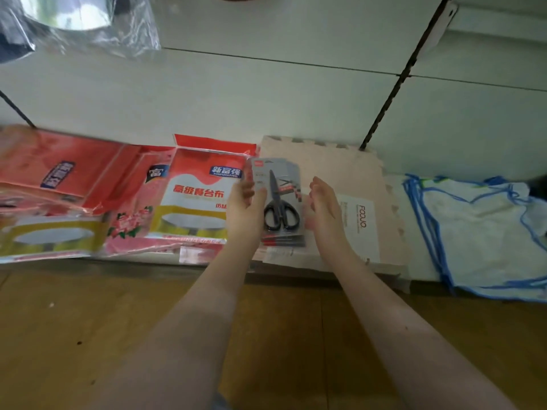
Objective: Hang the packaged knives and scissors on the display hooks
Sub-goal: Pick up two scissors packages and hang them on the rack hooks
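A stack of several grey carded scissors packs (281,199) lies on a pink foam mat (340,167) on the low shelf; the top pack shows black-handled scissors. My left hand (245,202) grips the stack's left edge, thumb over the front of the card. On the other side, my right hand (322,205) stands edge-on just beside the stack's right edge, palm facing it and fingers loosely curled, with nothing in it. No display hook or packaged knife is visible.
Red tablecloth packages (195,199) lie to the left, a white cloth with blue trim (473,232) to the right. A black slotted upright (396,81) runs up the white back panel. A clear-wrapped shiny item (77,16) hangs at top left. Wooden floor (88,321) lies below.
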